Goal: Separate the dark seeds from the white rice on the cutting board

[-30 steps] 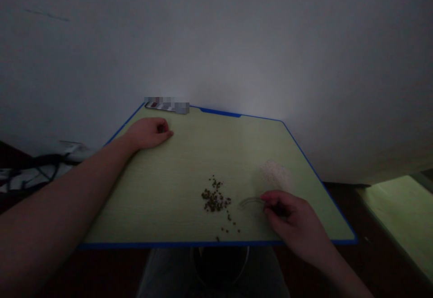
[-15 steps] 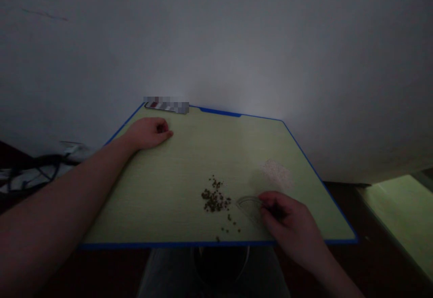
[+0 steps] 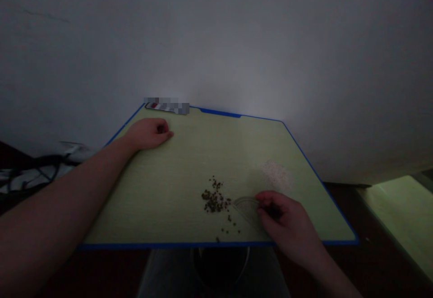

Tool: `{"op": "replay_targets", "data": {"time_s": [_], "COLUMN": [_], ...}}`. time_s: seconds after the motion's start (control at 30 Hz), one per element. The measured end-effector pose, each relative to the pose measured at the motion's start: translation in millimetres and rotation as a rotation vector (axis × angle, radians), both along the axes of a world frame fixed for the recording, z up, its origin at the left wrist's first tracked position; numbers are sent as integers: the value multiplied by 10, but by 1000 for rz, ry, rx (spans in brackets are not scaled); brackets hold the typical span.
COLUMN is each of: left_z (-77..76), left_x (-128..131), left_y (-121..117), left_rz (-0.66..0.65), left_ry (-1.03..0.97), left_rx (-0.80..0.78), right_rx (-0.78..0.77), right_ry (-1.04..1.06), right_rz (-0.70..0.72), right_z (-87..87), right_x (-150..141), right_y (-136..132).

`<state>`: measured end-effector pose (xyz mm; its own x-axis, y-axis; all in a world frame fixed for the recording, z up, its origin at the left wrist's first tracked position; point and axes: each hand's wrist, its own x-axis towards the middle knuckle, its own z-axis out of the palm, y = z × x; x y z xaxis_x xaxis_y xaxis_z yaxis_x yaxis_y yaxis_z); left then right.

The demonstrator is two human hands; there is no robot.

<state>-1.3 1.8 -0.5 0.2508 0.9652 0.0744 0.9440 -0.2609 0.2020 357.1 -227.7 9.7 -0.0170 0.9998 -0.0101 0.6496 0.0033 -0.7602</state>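
Between the thumb and fingers of my right hand (image 3: 287, 221) is a clear plastic protractor (image 3: 246, 203), its curved edge pointing left. The tip of the protractor lies close to a pile of small dark green beans (image 3: 214, 201) mixed with some pale grains. A few loose beans (image 3: 229, 231) are scattered below the pile. Beyond my right hand lies a separate heap of white rice-like grains (image 3: 277, 174). My left hand (image 3: 150, 133) rests on the far left of the board, fingers curled in a loose fist with nothing visible in it.
The pale table top (image 3: 189, 162) has a blue rim and stands against a grey wall (image 3: 237, 40). A flat, partly pixelated object (image 3: 167, 107) lies at its back left corner. Dark cables (image 3: 40, 165) hang at the left; a dark round container (image 3: 219, 266) sits below the front edge.
My right hand has shifted slightly left, bringing the protractor closer to the bean pile. My left hand has stayed in place.
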Motion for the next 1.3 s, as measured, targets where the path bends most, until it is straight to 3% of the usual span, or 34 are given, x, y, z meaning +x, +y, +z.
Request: {"op": "replay_targets", "data": {"time_s": [0.13,0.43,1.13,1.3], "left_z": [2,22,13,-2], "left_x": [5,20,1,-4], "left_y": [-2,-17,-3,-1], "left_rz": [13,27,20,16], "left_ry": [5,11,16,6], "left_rx": [-6,-12,-26,-24], "right_rx": [-8,75,65,53], "right_ry": [-6,-70,-56,-82], "right_rz": [14,-111,59,15], "right_z": [-3,-34,25,13], "right_x": [-38,125,-39,-69], "right_y": [-2,134,123,165]}}
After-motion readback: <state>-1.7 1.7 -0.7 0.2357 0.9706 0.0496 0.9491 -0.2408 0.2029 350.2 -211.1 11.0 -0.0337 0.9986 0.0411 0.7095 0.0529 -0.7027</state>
